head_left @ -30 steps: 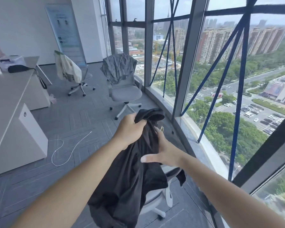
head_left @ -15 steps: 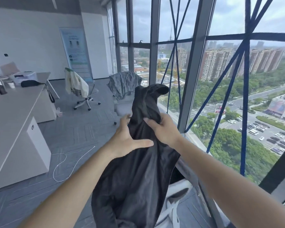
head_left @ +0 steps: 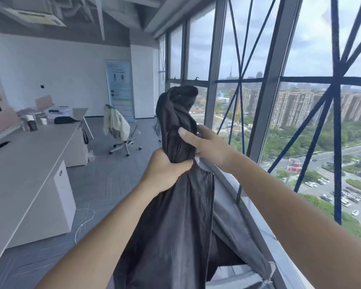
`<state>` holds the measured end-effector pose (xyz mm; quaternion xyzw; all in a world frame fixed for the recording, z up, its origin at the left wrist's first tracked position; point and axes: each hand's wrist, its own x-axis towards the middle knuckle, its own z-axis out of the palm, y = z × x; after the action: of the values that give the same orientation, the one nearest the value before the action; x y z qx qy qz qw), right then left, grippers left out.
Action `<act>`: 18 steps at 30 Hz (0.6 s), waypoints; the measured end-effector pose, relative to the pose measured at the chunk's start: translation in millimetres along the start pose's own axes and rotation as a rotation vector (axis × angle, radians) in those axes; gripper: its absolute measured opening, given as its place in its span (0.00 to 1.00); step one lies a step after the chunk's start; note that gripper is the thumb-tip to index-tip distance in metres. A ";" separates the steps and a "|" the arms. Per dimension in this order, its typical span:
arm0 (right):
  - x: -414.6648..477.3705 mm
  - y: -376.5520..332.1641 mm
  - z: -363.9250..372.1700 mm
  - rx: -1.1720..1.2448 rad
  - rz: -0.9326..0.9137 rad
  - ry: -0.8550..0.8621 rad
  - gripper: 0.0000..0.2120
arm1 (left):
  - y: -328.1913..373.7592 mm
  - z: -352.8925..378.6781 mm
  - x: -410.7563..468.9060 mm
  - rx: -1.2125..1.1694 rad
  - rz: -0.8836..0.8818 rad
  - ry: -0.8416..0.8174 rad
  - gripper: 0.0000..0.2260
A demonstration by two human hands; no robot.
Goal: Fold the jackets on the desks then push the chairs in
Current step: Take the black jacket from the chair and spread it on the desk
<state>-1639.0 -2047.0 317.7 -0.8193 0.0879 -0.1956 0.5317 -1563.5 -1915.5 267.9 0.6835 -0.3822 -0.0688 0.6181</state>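
Note:
A black jacket (head_left: 175,215) hangs bunched in front of me, held up at chest height. My left hand (head_left: 165,170) grips it from the left with fingers curled round the gathered cloth. Just above, my right hand (head_left: 204,142) holds the twisted upper part, thumb laid across the fabric. The jacket's top end sticks up above both hands and its body drapes down out of the frame. Farther back, a cream jacket (head_left: 116,122) hangs over a white office chair (head_left: 125,142). The chair beneath me is hidden by the jacket.
A long white desk (head_left: 19,163) runs along my left, with a printer (head_left: 58,111), cups and a dark bag at its far end. A white cable (head_left: 86,217) lies on the grey floor. Floor-to-ceiling windows (head_left: 300,122) with blue braces line the right side.
Both hands have raised the black jacket higher and gathered it tighter. My left hand slid below my right. The view tilted up, and the grey-draped chair is now hidden behind the jacket.

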 end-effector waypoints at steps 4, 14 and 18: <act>4.8 12.7 39.0 0.116 0.047 -0.226 0.27 | 15.2 -52.0 11.9 -0.004 0.007 0.162 0.04; 56.0 -15.5 180.6 0.090 -0.403 -0.228 0.17 | 27.9 -164.3 -2.6 0.087 0.026 0.503 0.07; 75.1 -32.9 221.0 0.089 -0.477 -0.291 0.06 | 32.3 -201.7 -29.9 0.181 -0.010 0.589 0.09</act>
<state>-1481.5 -1874.6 285.4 -0.8121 -0.1935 -0.1992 0.5132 -1484.3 -1735.8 331.3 0.7282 -0.1878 0.1636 0.6385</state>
